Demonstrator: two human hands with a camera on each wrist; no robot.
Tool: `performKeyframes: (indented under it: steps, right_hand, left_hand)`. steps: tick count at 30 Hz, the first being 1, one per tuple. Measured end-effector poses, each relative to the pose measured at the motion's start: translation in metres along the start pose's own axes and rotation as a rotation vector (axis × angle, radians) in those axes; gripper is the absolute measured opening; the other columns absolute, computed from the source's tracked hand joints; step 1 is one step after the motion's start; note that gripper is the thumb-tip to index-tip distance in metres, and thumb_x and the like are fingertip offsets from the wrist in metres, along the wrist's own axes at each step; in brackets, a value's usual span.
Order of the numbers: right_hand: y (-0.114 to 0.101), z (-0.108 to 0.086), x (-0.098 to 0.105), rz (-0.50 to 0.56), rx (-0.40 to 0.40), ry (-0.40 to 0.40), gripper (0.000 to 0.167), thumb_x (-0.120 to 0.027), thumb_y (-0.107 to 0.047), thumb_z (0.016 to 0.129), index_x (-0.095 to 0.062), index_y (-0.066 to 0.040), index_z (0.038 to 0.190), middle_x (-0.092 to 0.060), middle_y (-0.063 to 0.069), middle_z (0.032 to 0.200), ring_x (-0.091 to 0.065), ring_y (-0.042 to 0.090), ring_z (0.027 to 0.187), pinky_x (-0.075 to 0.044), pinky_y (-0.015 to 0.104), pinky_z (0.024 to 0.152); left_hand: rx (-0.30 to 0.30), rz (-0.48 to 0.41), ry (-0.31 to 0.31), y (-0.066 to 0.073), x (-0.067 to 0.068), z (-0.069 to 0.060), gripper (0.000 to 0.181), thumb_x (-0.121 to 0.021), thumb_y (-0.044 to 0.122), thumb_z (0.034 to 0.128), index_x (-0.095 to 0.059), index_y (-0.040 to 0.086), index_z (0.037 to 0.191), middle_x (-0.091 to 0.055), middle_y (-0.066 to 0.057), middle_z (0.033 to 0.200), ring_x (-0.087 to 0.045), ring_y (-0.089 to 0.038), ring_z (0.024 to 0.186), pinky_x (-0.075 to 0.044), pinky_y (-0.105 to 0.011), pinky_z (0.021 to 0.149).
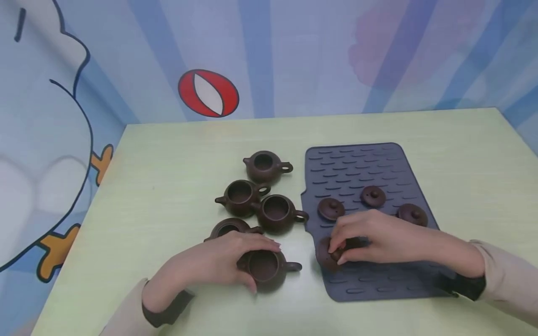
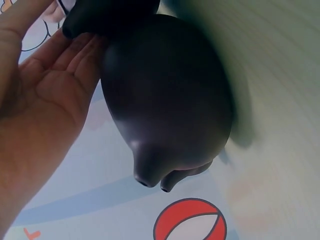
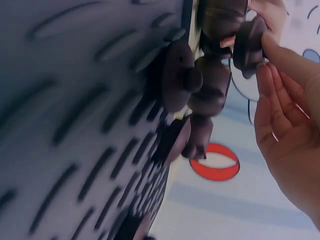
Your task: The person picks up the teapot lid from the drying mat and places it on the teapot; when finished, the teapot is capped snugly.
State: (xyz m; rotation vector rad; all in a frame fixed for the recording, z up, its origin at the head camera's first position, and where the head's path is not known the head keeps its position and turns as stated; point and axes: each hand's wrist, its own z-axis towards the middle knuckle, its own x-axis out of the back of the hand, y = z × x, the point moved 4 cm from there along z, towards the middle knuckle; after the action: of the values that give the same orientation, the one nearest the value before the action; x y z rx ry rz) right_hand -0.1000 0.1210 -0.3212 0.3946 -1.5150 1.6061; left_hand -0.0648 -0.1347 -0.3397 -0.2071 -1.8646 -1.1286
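My left hand (image 1: 214, 261) grips the nearest dark brown, lidless teapot (image 1: 265, 275), its fingers over the far side and its thumb at the near side. In the left wrist view the spout end of that teapot (image 2: 117, 17) shows at the top, with another teapot (image 2: 165, 95) filling the middle. Over the left part of the grey mat, my right hand (image 1: 370, 238) pinches a round teapot lid (image 1: 325, 254) by its knob. In the right wrist view this lid (image 3: 248, 45) is held clear of the mat, tilted on edge in the picture.
Several other lidless teapots (image 1: 276, 214) stand grouped beyond the left hand on the pale table (image 1: 180, 158). The ridged grey mat (image 1: 353, 158) carries more lids, among them one lid (image 1: 331, 209) just past the right fingers and another lid (image 1: 413, 214) behind that hand.
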Motion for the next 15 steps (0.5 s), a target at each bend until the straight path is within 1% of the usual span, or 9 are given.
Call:
performKeyframes:
  steps: [4, 9, 15]
  right_hand:
    - [-0.001, 0.018, -0.001, 0.021, 0.046, 0.002, 0.020, -0.070, -0.017, 0.084, -0.067, -0.022, 0.103, -0.061, -0.010, 0.098, -0.058, 0.002, 0.085, -0.052, 0.020, 0.067]
    - [-0.007, 0.040, -0.003, -0.005, 0.093, -0.040, 0.018, -0.068, -0.022, 0.086, -0.067, -0.024, 0.103, -0.061, -0.011, 0.100, -0.057, 0.002, 0.085, -0.050, 0.020, 0.069]
    - [-0.020, 0.067, -0.011, -0.050, 0.229, -0.089, 0.017, -0.069, -0.022, 0.085, -0.069, -0.020, 0.102, -0.064, -0.008, 0.101, -0.058, 0.004, 0.090, -0.047, 0.016, 0.079]
  left_hand:
    - [0.005, 0.000, 0.006, -0.001, 0.001, 0.001, 0.071, -0.082, 0.032, 0.0656, -0.055, 0.016, 0.129, -0.056, 0.004, 0.129, -0.049, -0.013, 0.122, -0.040, -0.032, 0.102]
    - [0.019, -0.011, 0.003, -0.003, -0.001, 0.002, 0.071, -0.083, 0.033, 0.0651, -0.055, 0.016, 0.129, -0.056, 0.005, 0.129, -0.049, -0.012, 0.122, -0.040, -0.032, 0.102]
    - [0.022, -0.047, 0.003, -0.003, -0.001, 0.003, 0.069, -0.083, 0.030, 0.0655, -0.055, 0.017, 0.128, -0.056, 0.007, 0.127, -0.050, -0.007, 0.117, -0.042, -0.029, 0.099]
